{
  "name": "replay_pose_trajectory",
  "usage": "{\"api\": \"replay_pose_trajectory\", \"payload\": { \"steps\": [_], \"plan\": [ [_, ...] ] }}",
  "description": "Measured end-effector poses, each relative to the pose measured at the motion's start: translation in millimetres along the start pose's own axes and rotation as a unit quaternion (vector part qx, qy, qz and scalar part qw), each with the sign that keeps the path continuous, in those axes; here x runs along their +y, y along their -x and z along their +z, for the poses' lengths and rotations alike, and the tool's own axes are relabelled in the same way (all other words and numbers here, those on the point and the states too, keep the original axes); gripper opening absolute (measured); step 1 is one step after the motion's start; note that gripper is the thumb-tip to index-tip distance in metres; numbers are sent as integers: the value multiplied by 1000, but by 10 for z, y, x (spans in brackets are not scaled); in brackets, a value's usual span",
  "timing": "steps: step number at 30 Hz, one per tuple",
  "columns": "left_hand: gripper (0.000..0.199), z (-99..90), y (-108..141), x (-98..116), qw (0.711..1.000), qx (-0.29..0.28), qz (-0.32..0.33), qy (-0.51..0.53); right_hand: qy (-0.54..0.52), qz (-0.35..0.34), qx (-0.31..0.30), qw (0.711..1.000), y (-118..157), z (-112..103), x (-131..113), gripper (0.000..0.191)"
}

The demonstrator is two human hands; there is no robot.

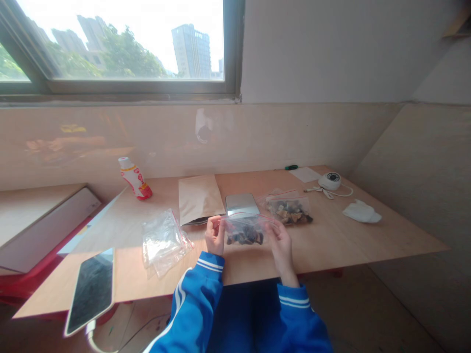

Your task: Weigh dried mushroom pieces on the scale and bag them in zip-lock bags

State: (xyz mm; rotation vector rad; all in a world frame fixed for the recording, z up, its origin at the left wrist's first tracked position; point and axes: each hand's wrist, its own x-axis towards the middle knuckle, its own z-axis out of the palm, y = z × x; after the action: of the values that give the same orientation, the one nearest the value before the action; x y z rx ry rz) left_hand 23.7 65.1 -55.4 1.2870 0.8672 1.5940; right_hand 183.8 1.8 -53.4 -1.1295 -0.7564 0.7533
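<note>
Pinching the upper corners of a clear zip-lock bag (246,224) holding dark dried pieces (245,237), left hand (215,235) and right hand (281,246) each pressing fingers and thumb together on the red-lined seal. Bag hanging over a wooden table (353,240), just in front of a flat silver slab (239,203). Lying nearby: a second filled bag (289,211) right, a kraft paper envelope (198,198) behind, a crumpled plastic bag (165,242) left.
</note>
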Motion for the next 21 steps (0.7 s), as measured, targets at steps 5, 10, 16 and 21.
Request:
{"api": "replay_pose_trajectory", "payload": {
  "steps": [5, 10, 16, 21],
  "plan": [
    [29, -1, -7, 15, 1000, 0, 9, -9, 12, 4, 22, 1000, -11, 5, 21, 37],
    [29, -18, -10, -12, 1000, 16, 2, -17, 23, -9, 55, 998, -7, 4, 0, 35],
    [31, -28, -17, -77, 1000, 10, -6, -20, 41, -19, 70, 997, 12, -8, -16, 32],
    [33, 5, -10, -39, 999, 5, -4, -32, 53, -43, 87, 994, 34, -13, -34, 32]
  ]
}}
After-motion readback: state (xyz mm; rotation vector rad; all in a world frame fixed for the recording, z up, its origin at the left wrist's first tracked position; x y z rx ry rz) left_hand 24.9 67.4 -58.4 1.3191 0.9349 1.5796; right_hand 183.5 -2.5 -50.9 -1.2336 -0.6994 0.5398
